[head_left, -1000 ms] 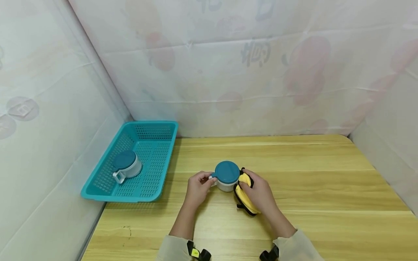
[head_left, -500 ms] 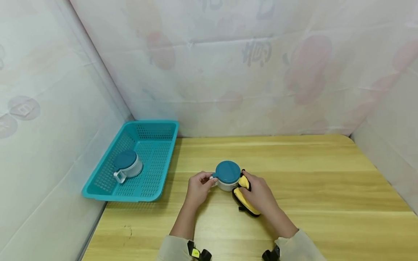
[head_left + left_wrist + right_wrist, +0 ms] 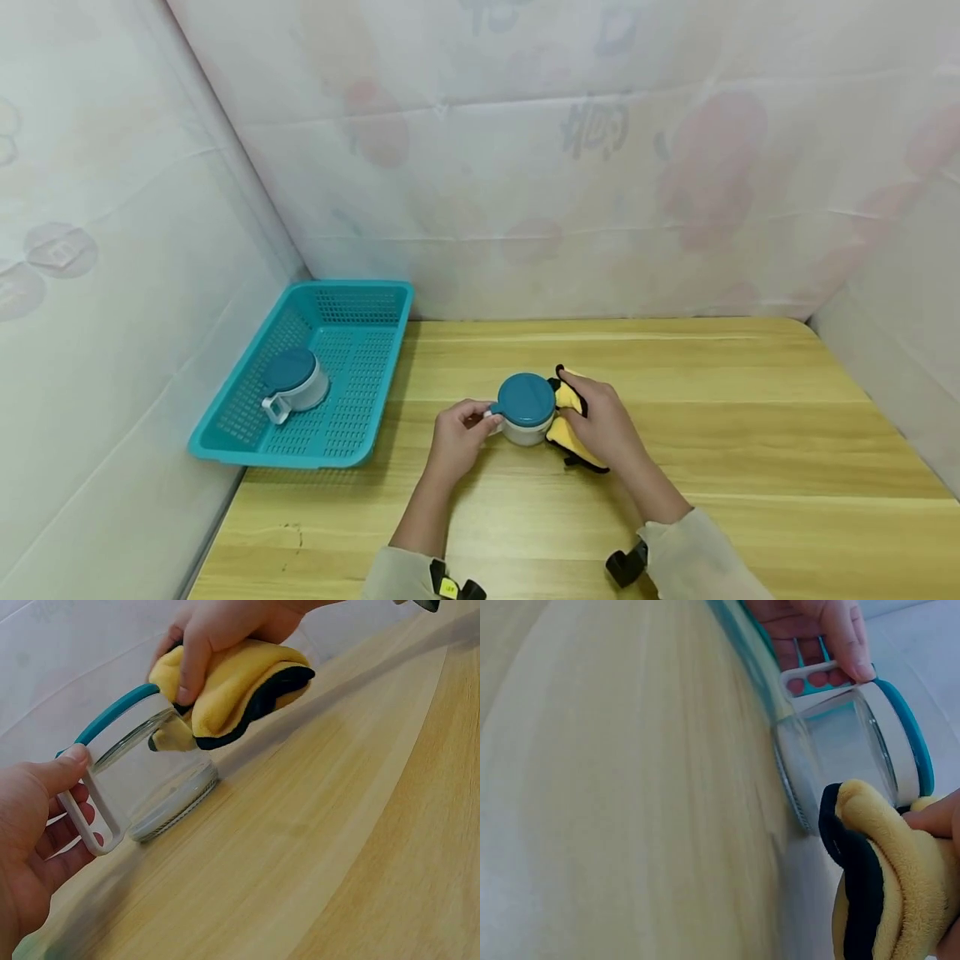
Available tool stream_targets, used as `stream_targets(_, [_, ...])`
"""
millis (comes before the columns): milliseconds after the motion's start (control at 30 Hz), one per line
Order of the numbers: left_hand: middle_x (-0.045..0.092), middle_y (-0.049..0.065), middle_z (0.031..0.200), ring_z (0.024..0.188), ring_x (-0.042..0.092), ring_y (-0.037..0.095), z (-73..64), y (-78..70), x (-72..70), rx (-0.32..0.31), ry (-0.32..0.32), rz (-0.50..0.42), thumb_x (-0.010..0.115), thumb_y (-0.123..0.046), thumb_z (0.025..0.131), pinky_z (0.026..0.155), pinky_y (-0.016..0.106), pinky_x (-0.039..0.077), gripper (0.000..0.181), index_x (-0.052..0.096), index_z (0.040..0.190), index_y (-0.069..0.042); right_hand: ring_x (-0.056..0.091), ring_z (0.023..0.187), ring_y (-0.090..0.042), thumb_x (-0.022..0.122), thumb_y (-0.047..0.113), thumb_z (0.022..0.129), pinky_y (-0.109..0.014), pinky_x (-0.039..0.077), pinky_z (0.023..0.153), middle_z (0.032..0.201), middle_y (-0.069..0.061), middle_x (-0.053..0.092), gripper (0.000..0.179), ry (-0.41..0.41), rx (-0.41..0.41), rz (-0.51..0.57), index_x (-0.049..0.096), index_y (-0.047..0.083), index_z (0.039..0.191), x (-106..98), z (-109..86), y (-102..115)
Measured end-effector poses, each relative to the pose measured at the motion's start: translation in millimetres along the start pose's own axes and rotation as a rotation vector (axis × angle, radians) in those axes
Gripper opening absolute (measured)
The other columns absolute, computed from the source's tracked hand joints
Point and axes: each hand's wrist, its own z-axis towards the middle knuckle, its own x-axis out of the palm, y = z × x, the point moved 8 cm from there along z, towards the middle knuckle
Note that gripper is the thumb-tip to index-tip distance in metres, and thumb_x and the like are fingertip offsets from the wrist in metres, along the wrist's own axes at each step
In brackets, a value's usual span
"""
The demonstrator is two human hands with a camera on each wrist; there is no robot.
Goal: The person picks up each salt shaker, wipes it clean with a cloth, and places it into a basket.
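A clear glass jar with a teal flip lid and white collar stands upright on the table. My left hand grips its white handle between thumb and fingers; the thumb lies near the lid's tab. In my right hand is a folded yellow cloth with black edging, held at the jar's right side. From the right wrist view, the bunched cloth covers part of the glass. Some right fingers are hidden by the fabric.
To the left, a turquoise perforated basket holds a similar lidded jar, tilted, with its handle toward the front. Printed white sheeting rises behind and beside the wooden table.
The right hand and cloth have shifted slightly forward and right along the jar, with the cloth's folds changing shape. The left hand keeps its hold on the handle; the jar looks nearly still.
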Motion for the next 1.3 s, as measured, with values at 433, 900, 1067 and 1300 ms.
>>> stream_targets(433, [0.072,0.004,0.099,0.09,0.065,0.014,4.9,2.2,-1.0,0.01,-0.013,0.018,0.075,-0.02,0.087,0.076,0.022,0.057,0.018,0.076,0.103,-0.01,0.062,0.106,-0.028,0.063,0.006,0.088,-0.042,0.054,0.084,0.133,-0.017,0.061,0.053,0.15,0.077,-0.096,0.053,0.003,0.14,25,-1.6,-17])
stream_targets(900, [0.071,0.006,0.1,0.093,0.066,0.015,1.0,3.3,1.3,0.035,0.034,0.041,0.075,-0.017,0.088,0.077,0.023,0.058,0.02,0.075,0.107,-0.01,0.057,0.116,-0.034,0.066,0.013,0.088,-0.049,0.051,0.089,0.137,-0.018,0.057,0.057,0.087,0.244,-0.041,0.05,0.007,0.142,25,-17.0,-26])
stream_targets(1067, [0.071,0.009,0.098,0.091,0.067,0.017,0.0,1.4,3.5,0.024,0.007,0.041,0.076,-0.011,0.087,0.076,0.022,0.058,0.018,0.076,0.104,-0.007,0.06,0.112,-0.032,0.07,0.014,0.085,-0.049,0.052,0.088,0.131,-0.016,0.06,0.05,0.001,0.287,-0.026,0.054,0.007,0.132,21,-25.0,-22])
stream_targets(1300, [0.071,0.015,0.098,0.091,0.067,0.021,-3.1,-15.6,0.6,-0.006,-0.025,0.068,0.074,-0.003,0.087,0.075,0.022,0.058,0.018,0.074,0.104,0.001,0.061,0.103,-0.028,0.078,0.008,0.076,-0.047,0.054,0.086,0.114,-0.011,0.064,0.039,-0.05,0.138,-0.101,0.066,0.006,0.112,24,-32.1,-2])
